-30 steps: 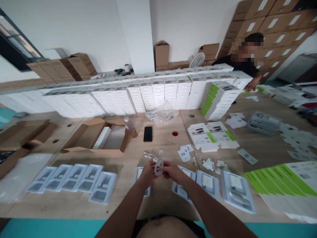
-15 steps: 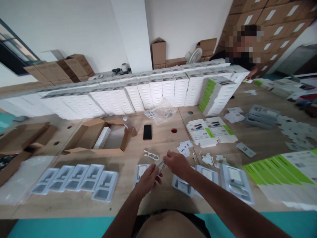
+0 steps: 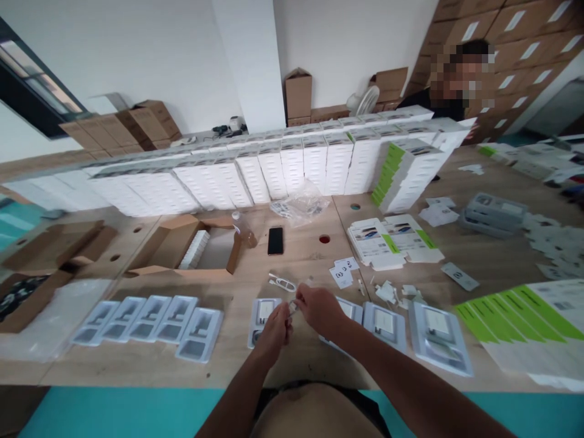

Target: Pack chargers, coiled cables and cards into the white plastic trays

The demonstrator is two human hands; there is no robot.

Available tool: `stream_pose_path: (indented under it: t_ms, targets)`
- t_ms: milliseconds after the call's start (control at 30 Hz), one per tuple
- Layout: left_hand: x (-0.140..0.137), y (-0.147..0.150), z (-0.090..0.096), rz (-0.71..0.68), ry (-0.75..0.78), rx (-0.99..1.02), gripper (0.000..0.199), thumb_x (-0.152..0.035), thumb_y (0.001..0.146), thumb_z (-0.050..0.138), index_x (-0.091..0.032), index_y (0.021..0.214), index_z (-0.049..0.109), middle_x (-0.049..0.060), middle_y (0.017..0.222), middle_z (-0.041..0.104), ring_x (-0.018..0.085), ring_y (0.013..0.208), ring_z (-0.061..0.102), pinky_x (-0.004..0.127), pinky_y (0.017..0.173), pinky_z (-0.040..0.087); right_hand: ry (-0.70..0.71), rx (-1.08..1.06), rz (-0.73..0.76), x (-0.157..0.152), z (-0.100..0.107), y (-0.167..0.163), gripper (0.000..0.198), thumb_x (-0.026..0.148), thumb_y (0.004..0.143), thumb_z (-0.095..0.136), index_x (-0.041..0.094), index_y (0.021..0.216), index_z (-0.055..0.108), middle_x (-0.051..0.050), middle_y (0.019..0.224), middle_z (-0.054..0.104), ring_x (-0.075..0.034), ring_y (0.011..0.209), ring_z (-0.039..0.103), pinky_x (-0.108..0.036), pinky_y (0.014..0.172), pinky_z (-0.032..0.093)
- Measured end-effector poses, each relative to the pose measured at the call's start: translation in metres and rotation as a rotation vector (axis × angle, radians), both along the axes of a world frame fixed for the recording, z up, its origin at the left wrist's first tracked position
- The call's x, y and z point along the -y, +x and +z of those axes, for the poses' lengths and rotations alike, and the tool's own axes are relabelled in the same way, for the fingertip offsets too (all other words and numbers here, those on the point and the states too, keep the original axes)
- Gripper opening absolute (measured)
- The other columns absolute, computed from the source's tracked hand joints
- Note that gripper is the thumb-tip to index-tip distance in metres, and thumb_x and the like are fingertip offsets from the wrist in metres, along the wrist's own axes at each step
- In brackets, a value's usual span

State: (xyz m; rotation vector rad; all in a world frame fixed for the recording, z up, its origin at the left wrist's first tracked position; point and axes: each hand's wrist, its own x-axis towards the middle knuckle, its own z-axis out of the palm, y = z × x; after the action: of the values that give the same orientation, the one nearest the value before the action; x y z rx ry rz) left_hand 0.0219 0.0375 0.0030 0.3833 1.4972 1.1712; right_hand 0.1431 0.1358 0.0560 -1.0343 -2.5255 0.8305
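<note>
Between two hands [image 3: 275,328] [image 3: 319,309] sits one cable [image 3: 293,306], apparently

Five pale trays [image 3: 199,334] line the left, and four loaded trays [image 3: 384,328] sit farther right. There are also one phone [image 3: 275,241], one bottle [image 3: 245,230], one loose white cable [image 3: 283,283], one fan [image 3: 367,101] and one co-worker [image 3: 431,102].

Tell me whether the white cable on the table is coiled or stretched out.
Coiled: the white cable lies wound in a narrow loop on the table.
</note>
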Motion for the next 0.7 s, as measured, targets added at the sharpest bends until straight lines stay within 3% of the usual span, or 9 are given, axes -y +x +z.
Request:
stream_pose_path:
  t_ms: [200, 300, 400, 467, 600, 700]
  targets:
    - [0.001, 0.000, 0.005, 0.049, -0.022, 0.257, 0.045, -0.062, 0.074, 0.059, -0.019, 0.085, 0.048, -0.006, 0.063, 0.040, 0.006, 0.047, 0.034, 0.019, 0.042, 0.010, -0.851, -0.543, -0.080, 0.004, -0.032, -0.010, 0.021, 0.040, 0.083, 0.053, 0.021, 0.077, 0.047, 0.007, 0.052, 0.055, -0.009, 0.039, 0.046, -0.021, 0.043, 0.031]
    - [0.001, 0.000, 0.009, 0.035, -0.035, 0.367, 0.045, -0.058, 0.070, 0.066, -0.019, 0.083, 0.047, -0.006, 0.064, 0.041, 0.005, 0.047, 0.034, 0.019, 0.041, 0.009, -1.003, -0.646, -0.132, 0.008, -0.046, -0.011, 0.030, 0.048, 0.079, 0.058, 0.021, 0.080, 0.046, 0.004, 0.057, 0.062, -0.011, 0.043, 0.054, -0.019, 0.039, 0.025]
    - [0.002, -0.001, 0.008, 0.025, 0.009, 0.385, 0.044, -0.058, 0.072, 0.065, -0.018, 0.080, 0.048, -0.005, 0.066, 0.042, 0.005, 0.049, 0.036, 0.019, 0.041, 0.014, -1.091, -0.609, -0.113, 0.012, -0.052, -0.007, 0.033, 0.051, 0.078, 0.058, 0.020, 0.082, 0.047, 0.000, 0.066, 0.067, -0.013, 0.049, 0.060, -0.019, 0.038, 0.022]
    - [0.005, -0.003, 0.007, 0.021, 0.080, 0.294, 0.042, -0.057, 0.076, 0.063, -0.018, 0.082, 0.049, -0.004, 0.068, 0.044, 0.006, 0.053, 0.041, 0.018, 0.043, 0.021, -0.954, -0.509, -0.116, 0.011, -0.050, -0.001, 0.030, 0.048, 0.080, 0.057, 0.019, 0.079, 0.052, -0.001, 0.068, 0.066, -0.013, 0.051, 0.058, -0.021, 0.042, 0.029]
    - [0.011, -0.011, 0.009, -0.071, 0.163, -0.193, 0.037, -0.054, 0.083, 0.057, -0.020, 0.099, 0.052, -0.004, 0.070, 0.049, 0.009, 0.055, 0.044, 0.021, 0.048, 0.030, -0.193, -0.323, -0.205, 0.002, -0.031, 0.015, 0.011, 0.028, 0.078, 0.060, 0.019, 0.084, 0.062, -0.005, 0.083, 0.065, -0.018, 0.077, 0.060, -0.030, 0.072, 0.047]
    - [0.015, -0.014, 0.020, -0.119, 0.192, -0.418, 0.042, -0.047, 0.083, 0.059, -0.022, 0.115, 0.051, 0.001, 0.084, 0.057, 0.013, 0.066, 0.051, 0.026, 0.060, 0.041, 0.159, -0.332, -0.161, -0.005, -0.010, 0.025, 0.023, 0.020, 0.080, 0.056, 0.020, 0.103, 0.061, -0.012, 0.120, 0.058, -0.025, 0.115, 0.050, -0.039, 0.100, 0.040]
